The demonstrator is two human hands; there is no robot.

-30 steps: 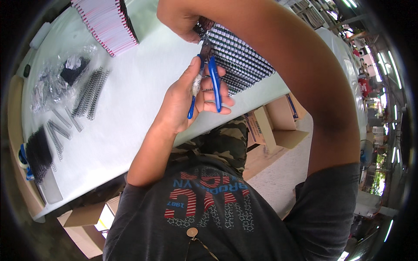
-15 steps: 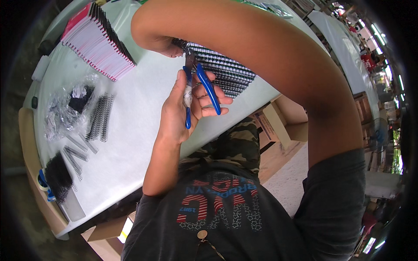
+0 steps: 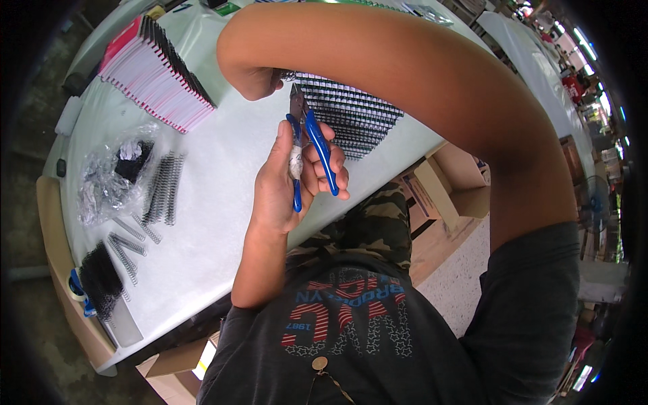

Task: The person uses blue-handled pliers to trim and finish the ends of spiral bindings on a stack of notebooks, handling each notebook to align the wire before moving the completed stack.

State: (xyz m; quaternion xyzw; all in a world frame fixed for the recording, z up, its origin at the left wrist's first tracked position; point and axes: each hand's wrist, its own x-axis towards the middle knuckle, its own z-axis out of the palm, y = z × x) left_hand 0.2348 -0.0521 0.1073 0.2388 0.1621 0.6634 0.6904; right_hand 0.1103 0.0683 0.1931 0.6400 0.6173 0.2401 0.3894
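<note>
My left hand (image 3: 277, 179) is closed round blue-handled cutting pliers (image 3: 322, 152), one handle wrapped in pale tape. The jaws point away from me, just below my right hand (image 3: 251, 82). That right arm arches across the top of the view, and the hand is bent down with its fingers curled. Most of its fingers are hidden, so what they grip I cannot make out. Dark wire shows beside its fingertips. To the right of the pliers lies a stack of coil-bound books (image 3: 354, 115), their spines in dark rows, partly covered by my right arm.
A pile of red-and-white books (image 3: 158, 81) stands far left on the white table (image 3: 209, 223). Clear plastic (image 3: 101, 182), loose wire coils (image 3: 164, 189) and a black coil bundle (image 3: 101, 280) lie on the left. Blue tape (image 3: 77, 287) rests by the table edge. Cardboard boxes (image 3: 439, 182) stand below, right.
The plier handles have come closer together as my left fingers curled in. My right hand's fingers are more curled, and the plier tips now show apart from them. The whole view has shifted slightly.
</note>
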